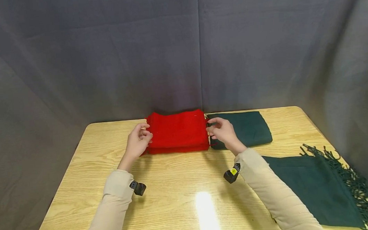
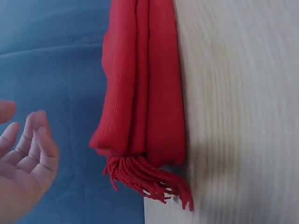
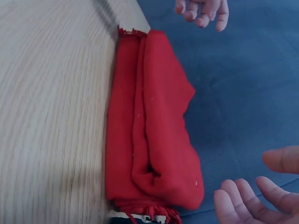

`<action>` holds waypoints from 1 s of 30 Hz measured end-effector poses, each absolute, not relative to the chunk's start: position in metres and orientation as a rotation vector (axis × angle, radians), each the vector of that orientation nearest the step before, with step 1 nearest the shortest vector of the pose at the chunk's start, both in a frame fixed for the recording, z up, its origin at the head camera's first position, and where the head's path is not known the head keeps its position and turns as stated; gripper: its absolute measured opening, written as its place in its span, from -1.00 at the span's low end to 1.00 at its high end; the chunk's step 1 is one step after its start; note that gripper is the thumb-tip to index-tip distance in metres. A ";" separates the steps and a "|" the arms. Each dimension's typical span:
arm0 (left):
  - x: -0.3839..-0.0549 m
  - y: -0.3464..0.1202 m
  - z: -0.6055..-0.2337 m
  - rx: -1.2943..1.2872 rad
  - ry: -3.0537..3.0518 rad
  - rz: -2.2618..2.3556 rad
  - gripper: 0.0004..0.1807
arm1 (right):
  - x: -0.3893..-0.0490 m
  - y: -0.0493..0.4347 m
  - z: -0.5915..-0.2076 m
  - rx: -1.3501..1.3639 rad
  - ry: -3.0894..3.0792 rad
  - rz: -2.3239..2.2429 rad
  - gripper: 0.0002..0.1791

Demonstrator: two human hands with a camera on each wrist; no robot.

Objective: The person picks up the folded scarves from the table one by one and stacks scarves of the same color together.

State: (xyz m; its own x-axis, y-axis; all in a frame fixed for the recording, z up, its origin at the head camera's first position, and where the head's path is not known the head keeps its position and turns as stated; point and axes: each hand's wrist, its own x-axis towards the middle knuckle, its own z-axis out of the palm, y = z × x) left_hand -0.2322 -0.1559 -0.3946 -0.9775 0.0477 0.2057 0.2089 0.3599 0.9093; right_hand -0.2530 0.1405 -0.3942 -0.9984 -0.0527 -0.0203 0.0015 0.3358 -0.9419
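A folded red scarf (image 1: pixel 178 131) lies near the table's back edge, its layers stacked. Dark-red fringe (image 2: pixel 149 179) spills from its left end in the left wrist view. Beside that end my left hand (image 1: pixel 138 140) hovers with fingers loosely bent, holding nothing. My right hand (image 1: pixel 223 131) is at the opposite end, thumb and fingers apart, also without anything in its grasp. The right wrist view has a gap between the right fingers (image 3: pixel 247 203) and the red cloth. Partly behind the right hand sits a folded dark green scarf (image 1: pixel 247 129).
Another dark green scarf (image 1: pixel 312 188) is spread at the right side of the table (image 1: pixel 163 203), partly under the right forearm, its long fringe (image 1: pixel 359 189) reaching the right edge. A grey curtain (image 1: pixel 137 62) stands behind and around the table.
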 end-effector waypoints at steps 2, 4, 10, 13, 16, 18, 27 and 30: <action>-0.221 -0.151 -0.388 -0.254 -2.450 -1.720 -0.73 | -0.249 0.143 -0.393 -0.057 2.515 -1.805 -0.66; -0.212 -0.147 -0.384 -0.278 -2.430 -1.742 -0.74 | -0.244 0.146 -0.392 -0.062 2.492 -1.828 -0.67; -0.208 -0.144 -0.405 -0.375 -2.377 -1.759 -0.76 | -0.229 0.152 -0.386 -0.089 2.438 -1.870 -0.69; -0.205 -0.141 -0.407 -0.419 -2.373 -1.758 -0.75 | -0.222 0.156 -0.384 -0.130 2.437 -1.876 -0.70; -0.195 -0.137 -0.395 -0.473 -2.376 -1.751 -0.73 | -0.214 0.159 -0.382 -0.176 2.428 -1.883 -0.71; -0.188 -0.134 -0.388 -0.517 -2.375 -1.741 -0.73 | -0.208 0.162 -0.381 -0.196 2.432 -1.877 -0.71; -0.183 -0.122 -0.399 -0.537 -2.297 -1.919 -0.70 | -0.186 0.182 -0.378 -0.234 2.429 -1.871 -0.67; -0.178 -0.117 -0.399 -0.544 -2.296 -1.949 -0.69 | -0.178 0.190 -0.378 -0.252 2.436 -1.858 -0.66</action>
State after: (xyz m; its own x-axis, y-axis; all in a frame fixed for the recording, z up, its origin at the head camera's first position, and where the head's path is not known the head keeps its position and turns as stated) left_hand -0.1776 -0.1166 -0.3986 -0.9335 0.2144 0.2873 0.3183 0.1271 0.9394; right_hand -0.1781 0.1900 -0.3782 -0.9844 -0.1701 0.0458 -0.0891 0.2568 -0.9624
